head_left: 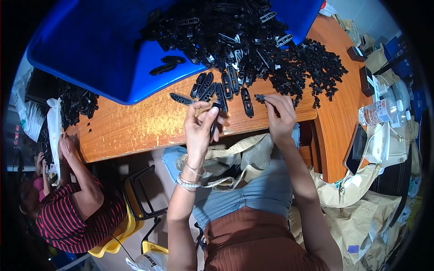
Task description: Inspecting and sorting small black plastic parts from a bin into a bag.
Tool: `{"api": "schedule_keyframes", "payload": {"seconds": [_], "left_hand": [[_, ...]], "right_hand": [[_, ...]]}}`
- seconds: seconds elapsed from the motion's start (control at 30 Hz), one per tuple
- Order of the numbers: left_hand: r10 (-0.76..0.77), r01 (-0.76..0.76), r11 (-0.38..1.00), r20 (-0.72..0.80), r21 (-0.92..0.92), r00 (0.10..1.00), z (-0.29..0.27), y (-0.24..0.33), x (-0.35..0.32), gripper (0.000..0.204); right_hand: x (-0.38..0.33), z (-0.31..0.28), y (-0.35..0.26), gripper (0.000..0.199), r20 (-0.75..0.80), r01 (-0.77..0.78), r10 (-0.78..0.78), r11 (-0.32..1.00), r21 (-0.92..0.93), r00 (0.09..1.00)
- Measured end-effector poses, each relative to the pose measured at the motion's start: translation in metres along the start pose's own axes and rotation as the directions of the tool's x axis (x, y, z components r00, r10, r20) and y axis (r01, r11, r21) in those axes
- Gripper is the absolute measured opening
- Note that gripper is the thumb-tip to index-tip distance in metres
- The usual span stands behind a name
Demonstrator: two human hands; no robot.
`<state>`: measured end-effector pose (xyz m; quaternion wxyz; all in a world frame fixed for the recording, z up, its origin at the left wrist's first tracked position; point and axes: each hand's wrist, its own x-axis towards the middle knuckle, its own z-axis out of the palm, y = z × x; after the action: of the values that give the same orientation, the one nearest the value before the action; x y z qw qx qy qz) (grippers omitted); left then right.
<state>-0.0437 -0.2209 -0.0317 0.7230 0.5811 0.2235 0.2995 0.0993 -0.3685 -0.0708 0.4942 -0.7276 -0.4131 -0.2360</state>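
My left hand (199,126) is closed around a long black plastic part (213,129), mostly hidden by the fingers, above the table's front edge. To its right, my right hand (282,119) pinches a small dark plastic piece (260,97) between thumb and fingertips. Several long oval black parts with slots (205,86) lie on the wooden table just beyond my left hand. One more slotted black part (247,102) rests between my two hands. A heap of small black pieces (323,67) spreads over the table beyond my right hand.
A large blue bin (90,58) tips toward me, spilling a pile of long black parts (217,36). An open brown sack (260,153) lies across my lap. At right are a water bottle (375,113) and a phone (357,148). A person in stripes (81,212) works at left.
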Motion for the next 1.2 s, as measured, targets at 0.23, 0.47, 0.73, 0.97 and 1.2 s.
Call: {"api": "schedule_keyframes", "payload": {"seconds": [0.23,0.47,0.73,0.97,1.2], "left_hand": [[-0.31,0.425,0.837,0.34,-0.346,0.888,-0.003,-0.003,-0.004,0.03],[-0.249,0.431,0.727,0.379,-0.535,0.891,0.01,-0.018,-0.004,0.046],[-0.183,0.237,0.957,0.29,-0.166,0.94,0.013,-0.012,-0.013,0.029],[-0.232,0.266,0.96,0.279,-0.09,0.932,0.02,0.007,-0.017,0.024],[-0.15,0.169,0.984,0.271,-0.05,0.951,0.017,-0.003,-0.023,0.02]], "right_hand": [[-0.004,0.004,0.003,0.01,0.024,-0.243,0.242,0.969,0.039,0.97],[0.001,0.001,0.007,0.013,-0.074,0.021,-0.029,0.994,-0.106,0.997],[0.018,-0.021,-0.051,0.015,0.254,-0.177,0.091,0.924,0.339,0.963],[0.016,-0.024,-0.054,0.017,0.291,0.011,-0.076,0.976,0.218,0.954],[0.008,-0.027,-0.055,0.026,0.443,-0.349,0.181,0.875,0.334,0.878]]}}
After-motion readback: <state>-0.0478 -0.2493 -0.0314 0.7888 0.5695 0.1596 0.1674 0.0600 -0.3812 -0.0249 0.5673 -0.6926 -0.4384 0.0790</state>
